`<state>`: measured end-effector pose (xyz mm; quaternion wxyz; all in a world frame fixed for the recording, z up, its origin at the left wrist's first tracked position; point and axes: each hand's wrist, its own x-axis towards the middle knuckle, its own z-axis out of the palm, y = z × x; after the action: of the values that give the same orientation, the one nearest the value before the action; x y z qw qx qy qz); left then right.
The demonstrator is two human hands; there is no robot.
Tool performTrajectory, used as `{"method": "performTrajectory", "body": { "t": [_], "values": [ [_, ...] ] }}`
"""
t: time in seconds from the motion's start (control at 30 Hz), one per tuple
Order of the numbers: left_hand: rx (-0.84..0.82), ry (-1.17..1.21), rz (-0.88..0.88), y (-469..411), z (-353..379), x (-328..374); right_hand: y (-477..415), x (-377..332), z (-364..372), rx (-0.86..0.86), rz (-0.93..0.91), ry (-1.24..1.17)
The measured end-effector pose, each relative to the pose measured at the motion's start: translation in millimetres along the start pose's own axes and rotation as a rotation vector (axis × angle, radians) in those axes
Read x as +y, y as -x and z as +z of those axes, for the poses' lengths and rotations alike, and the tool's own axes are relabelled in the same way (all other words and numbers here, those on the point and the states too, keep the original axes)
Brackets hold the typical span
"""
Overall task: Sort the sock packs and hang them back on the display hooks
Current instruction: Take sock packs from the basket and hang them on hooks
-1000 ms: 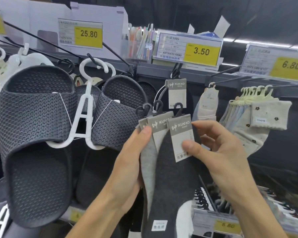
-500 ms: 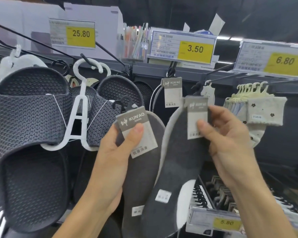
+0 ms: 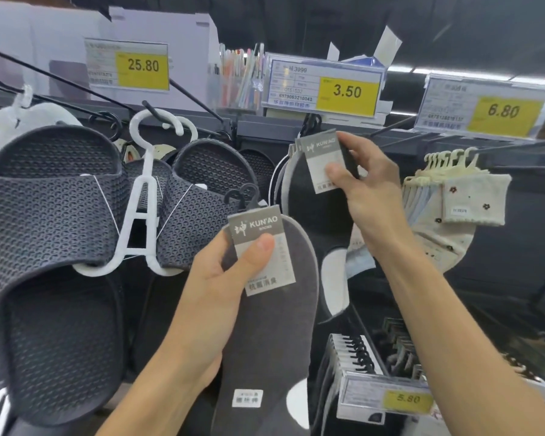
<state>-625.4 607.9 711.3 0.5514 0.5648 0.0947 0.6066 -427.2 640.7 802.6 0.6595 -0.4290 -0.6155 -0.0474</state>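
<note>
My left hand (image 3: pixel 221 278) grips a dark grey pack (image 3: pixel 274 325) by its grey KUN'AO card, thumb on the label, low in the middle of the view. Its black hanger hooks stick up above the card. My right hand (image 3: pixel 368 187) pinches the card of a black pack (image 3: pixel 318 196) and holds it up at the display hook (image 3: pixel 310 121) under the 3.50 price tag (image 3: pixel 323 89). More packs of the same kind hang just behind it. Whether its hanger sits on the hook is hidden by the cards.
Dark mesh slippers (image 3: pixel 54 221) on a white hanger (image 3: pixel 142 196) fill the left. Cream flowered socks (image 3: pixel 463 196) hang on a hook at the right under the 6.80 tag. Black packs (image 3: pixel 353 357) sit below with a 5.80 tag. Long bare hooks jut out at the upper left.
My right hand has split one black pack from the bundle and raised it to the hook under the 3.50 tag. My left hand stayed lower with the grey pack.
</note>
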Motion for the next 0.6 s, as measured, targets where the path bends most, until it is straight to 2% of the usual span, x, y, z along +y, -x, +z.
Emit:
{"method": "performTrajectory", "body": {
  "t": [0.3,0.4,0.47,0.6],
  "values": [
    [-0.035,-0.037,-0.002,-2,3,-5,5,14,0,-0.105,0.011,0.233],
    [-0.041,-0.056,0.011,-2,1,-5,31,5,-6,0.027,-0.028,0.157],
    [-0.049,-0.065,0.027,-3,0,-5,56,-2,-12,0.039,-0.089,0.063],
    [-0.070,-0.029,0.049,-6,2,-10,99,-19,-16,-0.296,-0.045,-0.032]
  ]
}}
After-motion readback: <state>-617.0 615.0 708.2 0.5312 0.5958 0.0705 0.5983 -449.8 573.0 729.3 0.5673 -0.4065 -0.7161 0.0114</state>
